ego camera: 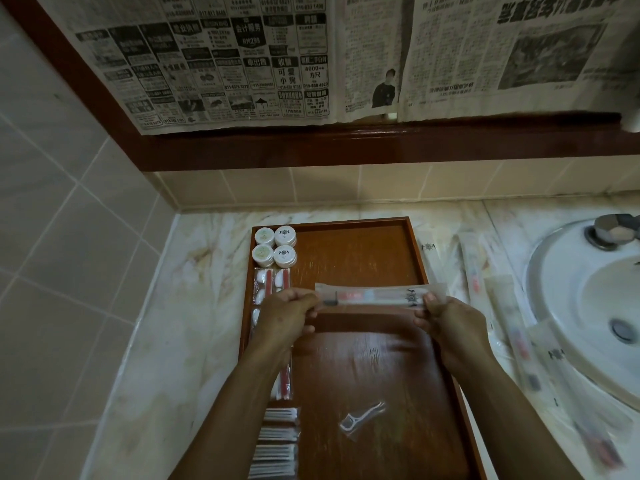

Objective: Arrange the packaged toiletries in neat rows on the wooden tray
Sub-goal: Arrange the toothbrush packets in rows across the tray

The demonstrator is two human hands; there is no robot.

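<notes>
1. Wooden tray [363, 258] lies on the marble counter [166, 306] just beside the sink [588, 306]. Its left edge is filled in a column: four round tubs [275, 246] at the far end, then sachets [272, 282], then cotton-bud packs [277, 441] nearest the person. Most of the tray floor is bare.
2. A long clear toothbrush pack [377, 296] is held crosswise over the middle of the tray, clear of the wood as far as I can tell. The left hand [287, 317] pinches its left end with closed fingers; the right hand [446, 323] pinches the right end the same way.
3. The step in hand looks to be placing this pack to start a second row.
4. The next move, I judge, calls for lowering it flat and square to the tray edges, close beside the filled column.
5. A floss pick [363, 415] in its wrapper lies askew on the near part of the tray and wants straightening.
6. More long packs [474, 268] wait on the counter between tray and sink, blurred.
</notes>
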